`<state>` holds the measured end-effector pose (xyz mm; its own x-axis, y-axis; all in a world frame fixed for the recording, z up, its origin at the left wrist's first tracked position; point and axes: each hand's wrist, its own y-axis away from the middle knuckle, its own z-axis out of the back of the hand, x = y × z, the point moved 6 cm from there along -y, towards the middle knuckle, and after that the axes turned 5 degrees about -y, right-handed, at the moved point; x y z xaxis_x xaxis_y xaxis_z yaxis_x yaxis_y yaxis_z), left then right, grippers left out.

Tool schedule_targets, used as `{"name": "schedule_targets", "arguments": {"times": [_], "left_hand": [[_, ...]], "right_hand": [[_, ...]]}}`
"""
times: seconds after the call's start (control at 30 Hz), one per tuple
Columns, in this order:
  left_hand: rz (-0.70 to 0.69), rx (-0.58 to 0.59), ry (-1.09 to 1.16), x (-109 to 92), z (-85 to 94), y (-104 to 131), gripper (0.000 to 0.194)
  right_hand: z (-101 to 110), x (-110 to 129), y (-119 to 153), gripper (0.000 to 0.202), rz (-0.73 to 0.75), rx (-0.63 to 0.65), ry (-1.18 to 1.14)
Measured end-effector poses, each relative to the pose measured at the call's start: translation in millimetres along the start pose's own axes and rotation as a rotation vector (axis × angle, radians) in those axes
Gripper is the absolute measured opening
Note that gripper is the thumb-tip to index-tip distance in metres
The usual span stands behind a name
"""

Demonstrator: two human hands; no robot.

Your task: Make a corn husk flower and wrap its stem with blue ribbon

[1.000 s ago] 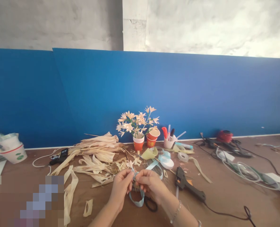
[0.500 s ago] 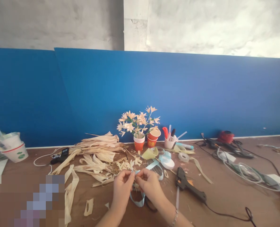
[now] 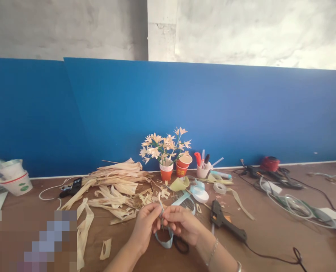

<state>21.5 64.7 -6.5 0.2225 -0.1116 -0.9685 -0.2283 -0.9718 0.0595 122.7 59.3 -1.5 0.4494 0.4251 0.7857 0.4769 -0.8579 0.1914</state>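
Note:
Near the front centre of the table, my left hand (image 3: 148, 218) pinches a thin pale stem (image 3: 161, 206) whose pointed tip stands up above the fingers. Close against it on the right, my right hand (image 3: 181, 221) has its thumb and fingers pressed together at the same stem; whether it also grips the ribbon is too small to tell. A light blue ribbon (image 3: 165, 242) hangs in a loop below the fingertips. Beyond the hands lie dry husk strips (image 3: 113, 189) and a blue ribbon roll (image 3: 200, 193).
Husk flowers (image 3: 164, 145) rise from stacked red cups (image 3: 166, 175) by the blue partition (image 3: 185, 102). A black glue gun (image 3: 227, 223) lies right of my hands, its cord trailing. Farther right are cables (image 3: 298, 207); a white cup (image 3: 19, 184) stands far left.
Both hands have turned and stay close together. The pale stem now stands more visibly between the fingers, and the right forearm has shifted outward.

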Motion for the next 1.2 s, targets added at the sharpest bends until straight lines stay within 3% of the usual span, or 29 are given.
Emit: {"name": "schedule_targets", "arguments": {"times": [0.27,0.57,0.73,0.87,1.2], "left_hand": [[-0.061,-0.040,-0.118,-4,1.6,-1,0.030],[-0.063,-0.057,-0.061,-6,0.1,-2,0.024],[-0.003,-0.062,-0.042,-2,1.0,-1,0.027],[0.046,-0.143,-0.079,6,6.2,-3,0.026],[-0.133,-0.242,-0.268,-4,6.5,-1,0.024]], "right_hand": [[1,-4,-2,0.022,-0.029,0.001,-0.075],[3,1,-1,0.024,0.024,-0.067,0.016],[9,0,-3,0.027,0.061,-0.161,0.141],[13,3,-3,0.028,0.136,-0.269,0.330],[22,2,-10,0.025,0.279,-0.375,0.550]]}}
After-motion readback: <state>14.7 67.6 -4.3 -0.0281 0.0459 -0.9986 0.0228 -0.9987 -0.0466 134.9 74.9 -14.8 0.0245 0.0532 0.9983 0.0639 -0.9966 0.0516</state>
